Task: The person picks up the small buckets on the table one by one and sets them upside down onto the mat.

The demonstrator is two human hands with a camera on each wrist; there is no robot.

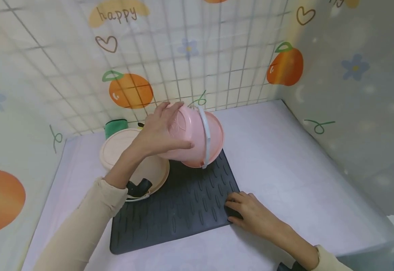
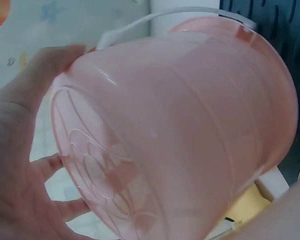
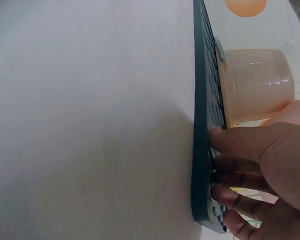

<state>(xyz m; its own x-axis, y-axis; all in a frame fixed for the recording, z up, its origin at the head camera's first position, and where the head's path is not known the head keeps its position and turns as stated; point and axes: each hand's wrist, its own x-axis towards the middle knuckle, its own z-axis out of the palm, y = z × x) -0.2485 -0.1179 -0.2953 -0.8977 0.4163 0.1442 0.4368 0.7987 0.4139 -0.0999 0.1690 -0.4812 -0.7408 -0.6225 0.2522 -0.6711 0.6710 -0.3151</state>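
Note:
A pink bucket with a pale handle lies tipped sideways above the dark ridged mat, its rim toward the right. My left hand grips it around the base end. In the left wrist view, the thumb is at one side of the bucket and fingers spread around its patterned bottom. My right hand rests fingertips on the mat's near right corner, fingers loosely bent. In the right wrist view, the thumb and fingers touch the mat's ridged side, and nothing is lifted.
A peach bucket stands on the mat's left part, partly behind my left forearm. Next to it is a round pale lid. A green object sits at the back by the wall. The white table extends to the right.

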